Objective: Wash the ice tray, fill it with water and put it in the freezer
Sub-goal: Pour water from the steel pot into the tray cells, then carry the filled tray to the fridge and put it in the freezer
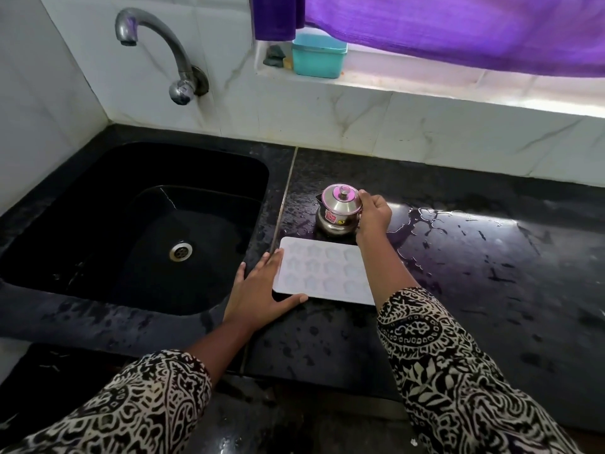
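Right hand [373, 213]: fingers curled round the right side of a small steel jug [339, 213], fingertips up at the lid rim. Firm grasp. The jug stands upright on the counter [474, 290], lid on, spout pointing to 9 o'clock.

Left hand [258, 290]: flat and relaxed, fingers straight, palm down on the counter. The fingers lie against the left edge of the ice tray [324, 270] and the thumb runs along its near left corner. It is touching the tray, not gripping it.

Ice tray: white, lying flat on the black counter at 6 o'clock of the jug and just beside it. Moulded cells face up. Cannot tell whether they hold water. The right forearm crosses over the tray's right end.

Counter: wet, with puddles and streaks at 3 o'clock of the jug.

Sink [131, 224]: black, at 9 o'clock of the tray, drain [180, 251] at its middle. Tap [157, 50] on the tiled wall at 11 o'clock, spout curving over the basin.

Window ledge [425, 83] at 12 o'clock carries a teal box [319, 55]. A purple curtain [458, 27] hangs above it.

Both arms wear black-and-white patterned sleeves [458, 371].
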`<state>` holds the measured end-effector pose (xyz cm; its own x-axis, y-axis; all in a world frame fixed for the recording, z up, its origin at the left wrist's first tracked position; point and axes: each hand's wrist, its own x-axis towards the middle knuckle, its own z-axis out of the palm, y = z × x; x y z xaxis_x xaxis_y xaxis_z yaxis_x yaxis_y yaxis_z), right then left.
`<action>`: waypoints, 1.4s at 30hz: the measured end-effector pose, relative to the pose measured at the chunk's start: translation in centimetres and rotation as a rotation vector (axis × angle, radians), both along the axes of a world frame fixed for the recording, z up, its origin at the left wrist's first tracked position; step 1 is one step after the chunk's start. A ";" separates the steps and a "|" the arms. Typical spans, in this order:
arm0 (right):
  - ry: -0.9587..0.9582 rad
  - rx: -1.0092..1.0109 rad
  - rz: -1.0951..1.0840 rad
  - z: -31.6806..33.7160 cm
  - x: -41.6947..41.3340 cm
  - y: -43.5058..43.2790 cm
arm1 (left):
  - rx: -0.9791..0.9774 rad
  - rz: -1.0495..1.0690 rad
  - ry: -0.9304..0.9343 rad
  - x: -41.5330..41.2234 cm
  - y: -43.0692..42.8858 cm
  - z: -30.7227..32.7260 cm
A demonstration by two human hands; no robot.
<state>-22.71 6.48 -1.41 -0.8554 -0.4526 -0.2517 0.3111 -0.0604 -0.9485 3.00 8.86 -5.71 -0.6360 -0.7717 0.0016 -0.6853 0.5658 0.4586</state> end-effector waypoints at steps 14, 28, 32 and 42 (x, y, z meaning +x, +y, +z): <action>0.209 0.212 -0.065 2.6 0.0 3.0 | -0.005 -0.010 -0.004 0.1 0.2 0.4; 0.469 0.421 0.047 -0.5 -0.5 16.0 | 0.143 0.074 0.095 0.0 0.6 0.9; 0.472 0.518 0.081 -2.0 -0.7 17.7 | 0.339 0.208 0.223 -0.8 -0.4 1.3; 0.427 0.545 0.140 -2.8 0.0 17.5 | 0.785 0.554 0.489 -2.7 -2.8 3.4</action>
<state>-22.73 24.01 -4.25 -0.8729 -0.4704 -0.1292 -0.1248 0.4714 -0.8730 0.27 6.02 -2.27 -0.2622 -0.8481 -0.4604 -0.3995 -0.3389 0.8518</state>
